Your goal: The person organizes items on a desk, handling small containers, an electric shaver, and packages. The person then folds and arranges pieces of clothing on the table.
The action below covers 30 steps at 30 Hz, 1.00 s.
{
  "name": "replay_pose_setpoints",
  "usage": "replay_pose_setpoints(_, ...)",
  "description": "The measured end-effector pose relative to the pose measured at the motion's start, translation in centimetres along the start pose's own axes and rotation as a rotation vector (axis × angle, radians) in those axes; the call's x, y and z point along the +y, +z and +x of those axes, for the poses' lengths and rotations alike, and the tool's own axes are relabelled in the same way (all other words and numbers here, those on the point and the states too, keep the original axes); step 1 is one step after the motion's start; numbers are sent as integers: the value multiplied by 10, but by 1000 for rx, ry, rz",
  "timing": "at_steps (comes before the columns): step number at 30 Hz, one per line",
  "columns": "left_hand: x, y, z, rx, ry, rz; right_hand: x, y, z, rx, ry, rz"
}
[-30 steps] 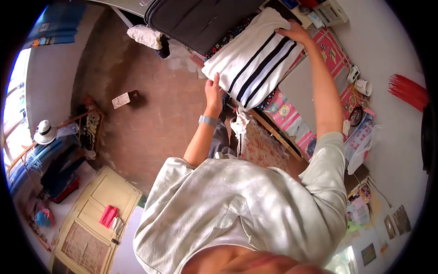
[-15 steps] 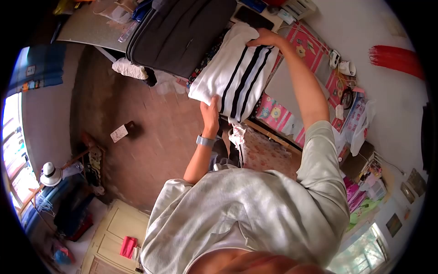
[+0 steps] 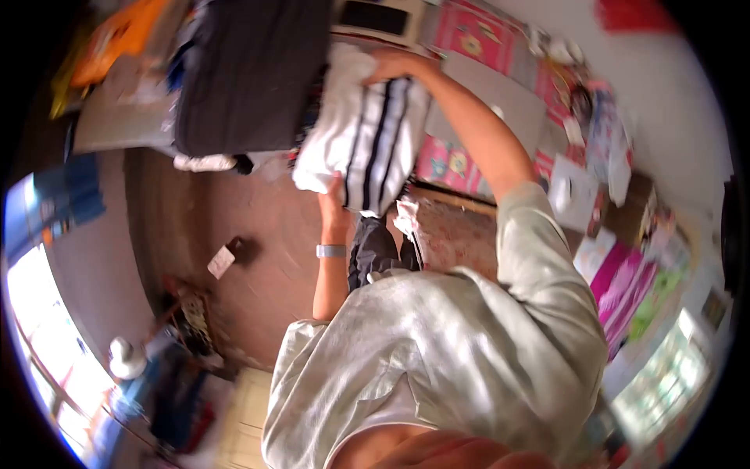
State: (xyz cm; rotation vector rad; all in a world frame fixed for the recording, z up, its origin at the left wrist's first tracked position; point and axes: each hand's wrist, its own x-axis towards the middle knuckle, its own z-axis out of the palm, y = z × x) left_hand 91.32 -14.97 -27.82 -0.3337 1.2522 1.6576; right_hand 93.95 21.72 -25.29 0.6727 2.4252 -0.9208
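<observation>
A folded white cloth (image 3: 332,133) with black and grey stripes lies at the top centre, beside a dark suitcase (image 3: 250,78). My left hand (image 3: 333,199), with a grey watch band at the wrist, grips the cloth's near left edge; part of its fingers is hidden under the fabric. My right hand (image 3: 398,66) is at the far edge of the cloth, its fingers bent over the fabric and slightly blurred. Below the cloth, a patterned dark fabric edge shows at its right corner.
A pink patterned cover (image 3: 449,162) and a grey board (image 3: 488,102) lie right of the cloth. A dark tablet-like object (image 3: 373,19) is beyond it. Plastic bags and cables sit along the right wall. A small box-like item (image 3: 222,262) stands on the brown floor (image 3: 269,313).
The view has turned, so the suitcase and cloth appear further left and more upright. Both hands stay on the cloth, which has shifted a little with them.
</observation>
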Motion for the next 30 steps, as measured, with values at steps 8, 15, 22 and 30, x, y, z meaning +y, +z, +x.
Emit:
replay_pose_setpoints(8, 51, -20, -20, -64, 145, 366, -22, 28, -79, 343, -69, 316)
replay_pose_setpoints(15, 115, 20, -46, -311, 57, 571, -10, 43, -218, 592, -2, 747)
replay_pose_setpoints(22, 105, 114, -105, -606, 108, 831, -32, 87, -424, 1135, 113, 935)
replay_pose_setpoints(30, -12, 145, -215, -1115, -2, 1128, -120, 278, -664, 1485, 372, 1095)
